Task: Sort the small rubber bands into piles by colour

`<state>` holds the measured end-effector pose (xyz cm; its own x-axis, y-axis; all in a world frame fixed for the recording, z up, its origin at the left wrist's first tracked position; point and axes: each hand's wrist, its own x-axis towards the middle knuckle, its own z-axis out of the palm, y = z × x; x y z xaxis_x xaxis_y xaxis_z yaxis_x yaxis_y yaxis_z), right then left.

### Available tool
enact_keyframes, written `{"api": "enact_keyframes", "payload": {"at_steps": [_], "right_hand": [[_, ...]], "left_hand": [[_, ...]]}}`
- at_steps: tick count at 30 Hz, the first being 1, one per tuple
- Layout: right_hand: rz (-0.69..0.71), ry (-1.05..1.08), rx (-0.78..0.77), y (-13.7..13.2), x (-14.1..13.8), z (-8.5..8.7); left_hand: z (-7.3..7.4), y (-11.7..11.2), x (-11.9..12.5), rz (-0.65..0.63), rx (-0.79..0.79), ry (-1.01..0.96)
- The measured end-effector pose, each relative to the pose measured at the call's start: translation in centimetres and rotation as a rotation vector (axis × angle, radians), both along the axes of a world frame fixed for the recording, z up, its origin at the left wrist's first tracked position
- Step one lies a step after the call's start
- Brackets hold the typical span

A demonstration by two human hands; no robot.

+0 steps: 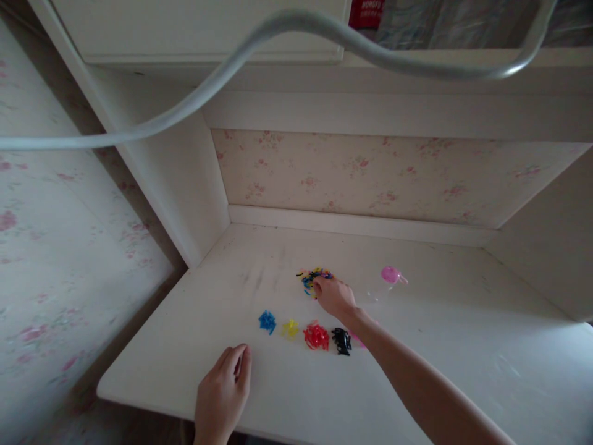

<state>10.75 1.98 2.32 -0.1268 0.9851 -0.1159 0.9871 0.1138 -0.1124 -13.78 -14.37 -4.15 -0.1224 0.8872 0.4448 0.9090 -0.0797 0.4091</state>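
Note:
My right hand (334, 296) reaches out to a mixed pile of small coloured pieces (313, 277) on the white desk (194, 321), fingertips curled into the pile. Whether it pinches a piece is hidden. In front of the pile lie sorted heaps in a row: a blue heap (267, 321), a yellow heap (290, 328), a red heap (316, 337), a black heap (341, 341), and a pink heap (356, 339) mostly hidden by my right forearm. My left hand (223, 392) rests near the desk's front edge, fingers loosely curled and empty.
A clear small container with a pink lid (390, 275) lies right of the pile. The desk sits in an alcove with floral wallpaper (370, 176) behind and white panels at both sides. A grey cable (231, 68) hangs close across the top of the view.

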Motion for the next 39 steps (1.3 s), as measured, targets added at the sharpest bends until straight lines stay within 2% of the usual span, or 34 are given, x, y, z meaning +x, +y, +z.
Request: {"api": "enact_keyframes", "payload": {"at_steps": [15, 27, 39], "right_hand": [[0.005, -0.001, 0.001, 0.2, -0.1, -0.3], [0.050, 0.014, -0.002, 0.5, -0.8, -0.6], [-0.041, 0.097, 0.009, 1.3, -1.2, -1.0]], "left_hand": [[0.3, 0.0, 0.1, -0.006, 0.038, 0.034], [0.0, 0.0, 0.0, -0.014, -0.008, 0.003], [-0.6, 0.0, -0.3, -0.007, -0.017, 0.035]]}}
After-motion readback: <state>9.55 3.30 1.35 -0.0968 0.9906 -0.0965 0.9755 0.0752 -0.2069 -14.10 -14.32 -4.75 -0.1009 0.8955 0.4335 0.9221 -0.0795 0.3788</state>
